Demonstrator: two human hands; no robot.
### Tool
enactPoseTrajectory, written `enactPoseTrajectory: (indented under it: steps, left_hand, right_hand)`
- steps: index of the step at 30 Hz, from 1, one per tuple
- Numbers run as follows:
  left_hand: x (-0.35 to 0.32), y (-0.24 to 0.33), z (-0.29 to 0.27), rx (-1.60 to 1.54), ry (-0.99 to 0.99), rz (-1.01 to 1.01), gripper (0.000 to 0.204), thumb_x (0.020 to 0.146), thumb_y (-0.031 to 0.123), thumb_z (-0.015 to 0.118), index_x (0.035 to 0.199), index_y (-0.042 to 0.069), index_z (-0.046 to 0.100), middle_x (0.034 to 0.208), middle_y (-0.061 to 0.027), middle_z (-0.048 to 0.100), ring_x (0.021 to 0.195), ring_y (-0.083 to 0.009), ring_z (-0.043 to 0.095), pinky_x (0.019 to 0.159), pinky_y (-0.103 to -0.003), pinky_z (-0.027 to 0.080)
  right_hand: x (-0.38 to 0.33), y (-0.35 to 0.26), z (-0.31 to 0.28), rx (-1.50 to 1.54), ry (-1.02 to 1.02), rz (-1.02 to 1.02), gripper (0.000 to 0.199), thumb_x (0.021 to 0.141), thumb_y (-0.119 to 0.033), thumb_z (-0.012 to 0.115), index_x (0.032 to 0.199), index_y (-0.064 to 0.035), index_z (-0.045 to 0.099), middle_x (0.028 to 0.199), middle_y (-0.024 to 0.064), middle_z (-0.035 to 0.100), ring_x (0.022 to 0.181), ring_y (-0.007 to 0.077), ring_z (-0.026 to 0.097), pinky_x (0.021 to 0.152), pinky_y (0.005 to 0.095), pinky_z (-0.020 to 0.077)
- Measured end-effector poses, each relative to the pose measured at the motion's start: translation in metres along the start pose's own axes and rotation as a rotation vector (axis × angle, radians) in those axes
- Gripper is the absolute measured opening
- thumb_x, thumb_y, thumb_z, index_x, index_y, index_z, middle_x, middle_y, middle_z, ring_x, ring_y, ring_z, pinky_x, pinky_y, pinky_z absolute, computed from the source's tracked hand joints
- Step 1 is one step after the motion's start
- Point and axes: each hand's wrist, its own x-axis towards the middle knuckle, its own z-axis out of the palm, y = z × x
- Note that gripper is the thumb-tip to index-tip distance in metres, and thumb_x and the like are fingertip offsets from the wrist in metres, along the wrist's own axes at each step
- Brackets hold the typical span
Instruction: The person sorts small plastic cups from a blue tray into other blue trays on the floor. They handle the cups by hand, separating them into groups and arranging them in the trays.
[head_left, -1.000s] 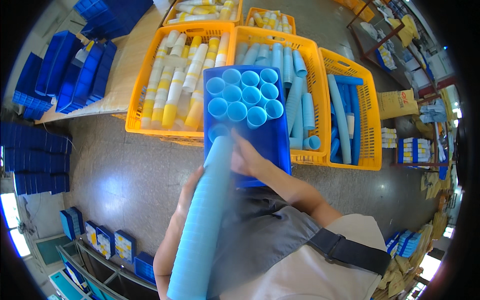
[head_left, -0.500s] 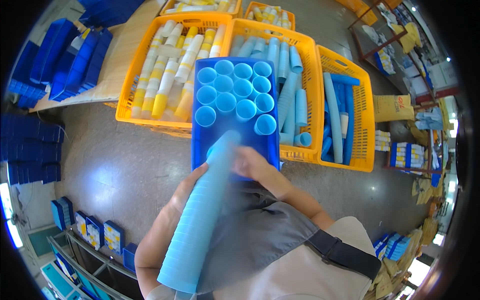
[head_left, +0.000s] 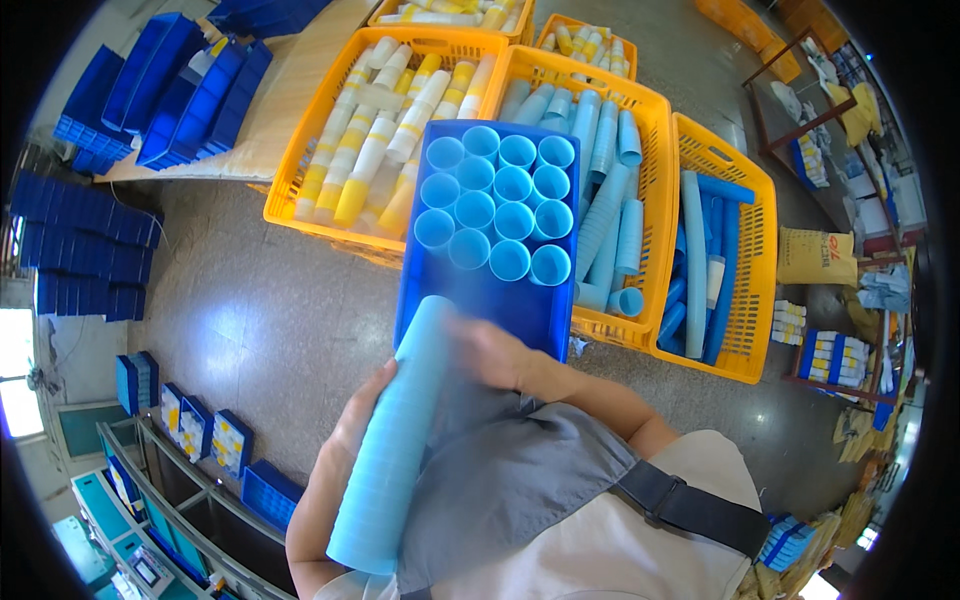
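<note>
A long stack of nested light blue cups (head_left: 391, 440) leans across my body, its upper end near the tray. My left hand (head_left: 362, 400) is closed round the stack's left side. Beside the upper end of the stack is my right hand (head_left: 498, 357); its fingers are smeared by motion and partly hidden, so what they hold cannot be made out. Just ahead lies a deep blue tray (head_left: 520, 325). Upright light blue cups (head_left: 511, 255) stand mouth-up in rows over its far part, while its near part shows bare blue floor.
Behind the tray, a yellow crate (head_left: 285, 190) holds white and yellow cup stacks, and another crate (head_left: 655, 150) holds light blue ones. A third crate (head_left: 745, 350) at the right has darker blue stacks. Blue trays (head_left: 95, 245) are piled at the left; a metal railing (head_left: 190, 490) stands lower left.
More cups stand in the tray's near rows than before, and the stack in my left hand is a little shorter. The whole view has shifted slightly, with the crates and tray now further right.
</note>
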Motion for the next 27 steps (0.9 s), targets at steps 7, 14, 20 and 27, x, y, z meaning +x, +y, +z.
enactPoseTrajectory:
  steps: [7, 14, 20, 27]
  left_hand:
    - [-0.004, -0.011, 0.0, -0.121, -0.019, -0.002, 0.079, 0.099, 0.061, 0.049, 0.141, -0.006, 0.048, 0.117, -0.0244, 0.064, 0.097, -0.0308, 0.068, 0.083, -0.042, 0.06]
    - [0.004, -0.021, 0.018, -0.023, -0.044, -0.136, 0.078, 0.097, 0.058, 0.053, 0.143, -0.005, 0.047, 0.12, -0.0235, 0.064, 0.098, -0.0296, 0.069, 0.085, -0.041, 0.06]
    - [0.008, -0.01, 0.021, 0.03, -0.056, -0.177, 0.075, 0.1, 0.055, 0.051, 0.144, -0.005, 0.045, 0.12, -0.0233, 0.064, 0.101, -0.0286, 0.068, 0.085, -0.041, 0.061]
    - [-0.005, -0.018, 0.021, -0.126, -0.051, -0.068, 0.076, 0.101, 0.056, 0.048, 0.141, -0.008, 0.046, 0.12, -0.0244, 0.063, 0.098, -0.0296, 0.068, 0.084, -0.042, 0.061]
  right_hand:
    - [0.013, 0.018, -0.007, 0.447, 0.196, 0.098, 0.061, 0.1, -0.041, 0.065, 0.137, 0.0028, 0.046, 0.135, 0.0185, 0.057, 0.127, 0.032, 0.058, 0.111, 0.0522, 0.0445]
    - [-0.058, 0.013, -0.043, 0.376, 0.366, -0.401, 0.071, 0.101, -0.054, 0.056, 0.141, 0.0027, 0.043, 0.14, 0.0217, 0.055, 0.136, 0.0355, 0.05, 0.115, 0.0595, 0.0385]
    - [-0.059, 0.019, -0.014, -0.067, 0.107, -0.085, 0.058, 0.102, -0.045, 0.06, 0.138, -0.0017, 0.046, 0.132, 0.0134, 0.059, 0.126, 0.0274, 0.056, 0.107, 0.0517, 0.0438]
    - [-0.038, 0.024, -0.025, 0.617, 0.23, 0.062, 0.063, 0.102, -0.047, 0.058, 0.136, 0.0051, 0.05, 0.137, 0.0198, 0.057, 0.129, 0.0355, 0.055, 0.113, 0.0506, 0.0426]
